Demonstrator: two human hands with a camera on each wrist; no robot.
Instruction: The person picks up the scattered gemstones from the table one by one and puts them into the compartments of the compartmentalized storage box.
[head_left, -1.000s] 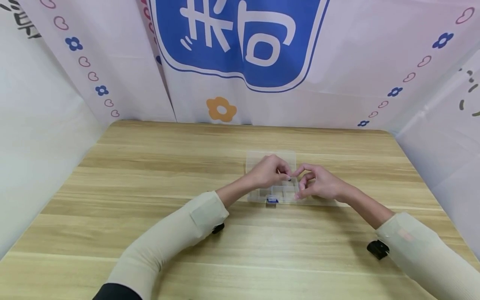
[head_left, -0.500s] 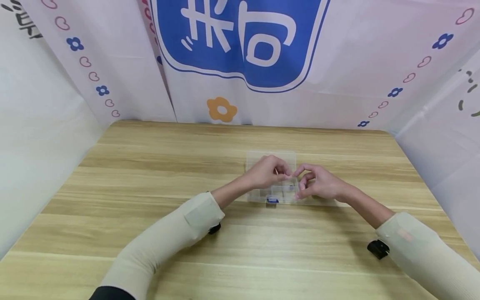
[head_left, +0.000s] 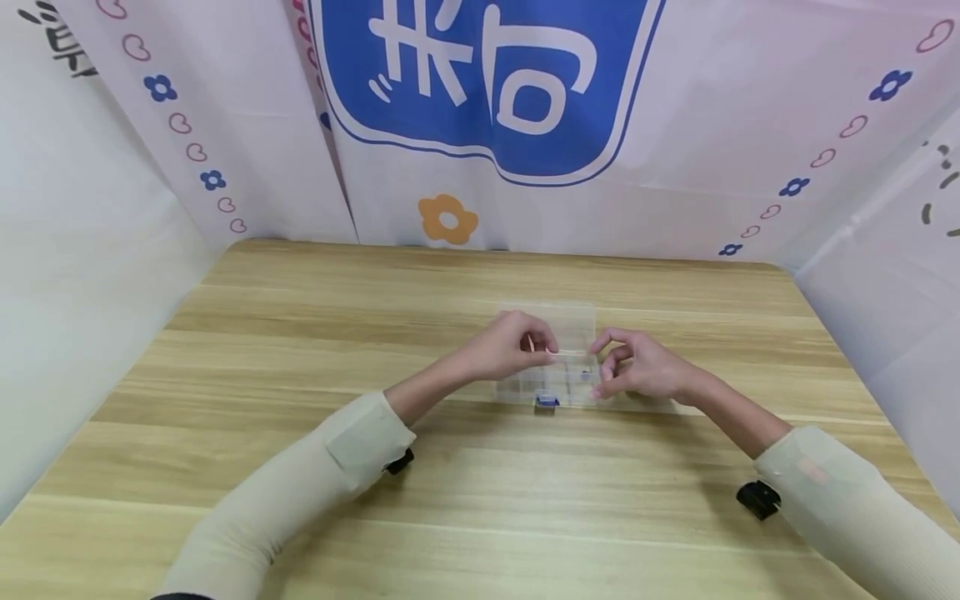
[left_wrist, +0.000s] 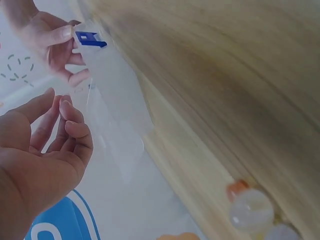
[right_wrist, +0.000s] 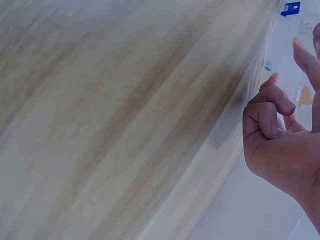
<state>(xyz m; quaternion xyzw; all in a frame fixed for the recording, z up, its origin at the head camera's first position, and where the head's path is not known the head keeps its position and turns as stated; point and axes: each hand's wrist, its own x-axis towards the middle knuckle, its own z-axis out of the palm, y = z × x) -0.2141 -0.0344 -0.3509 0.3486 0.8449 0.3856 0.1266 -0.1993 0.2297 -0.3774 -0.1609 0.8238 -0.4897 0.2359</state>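
A clear plastic compartment box (head_left: pixel 530 385) lies on the table, its clear lid (head_left: pixel 577 321) folded back behind it. A blue latch (head_left: pixel 547 402) is on its near side. One small dark blue piece (head_left: pixel 586 374) sits in a right-hand compartment. My left hand (head_left: pixel 513 346) hovers over the left part of the box. Its fingers are loosely bent, and nothing shows between thumb and fingertips in the left wrist view. My right hand (head_left: pixel 641 367) holds the box's right side, thumb at the near corner and index finger farther back. The right hand's other fingers curl inward.
In the left wrist view, several clear round balls (left_wrist: pixel 251 211) and a small orange thing (left_wrist: pixel 237 189) lie on the wooden table (head_left: pixel 480 500). A printed cloth (head_left: pixel 660 167) hangs behind the table's far edge.
My left hand has let go of a small dark piece, which now lies in a right-hand compartment. The hand has then moved left. My right hand has stayed at the box.
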